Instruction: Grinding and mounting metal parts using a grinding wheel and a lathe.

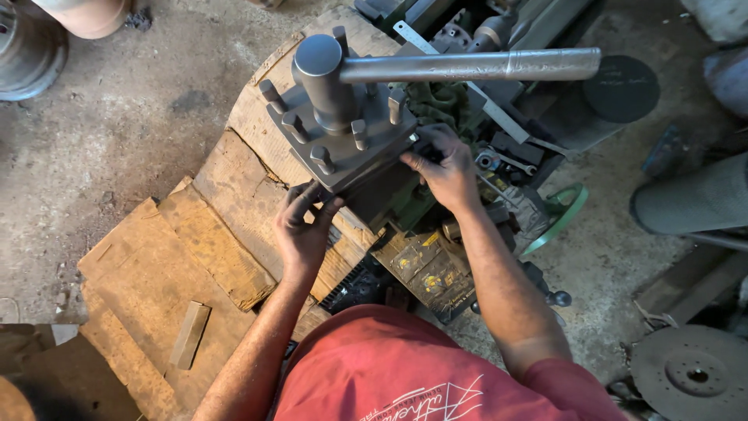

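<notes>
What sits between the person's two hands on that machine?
In the head view, the lower corner of the square grey tool post lies between the left hand and right hand; both hands touch it.

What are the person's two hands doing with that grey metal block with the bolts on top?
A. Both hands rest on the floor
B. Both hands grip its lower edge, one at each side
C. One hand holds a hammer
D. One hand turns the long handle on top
B: the left hand grips the near corner of the metal block and the right hand its right side, while the long handle sticks out untouched.
</notes>
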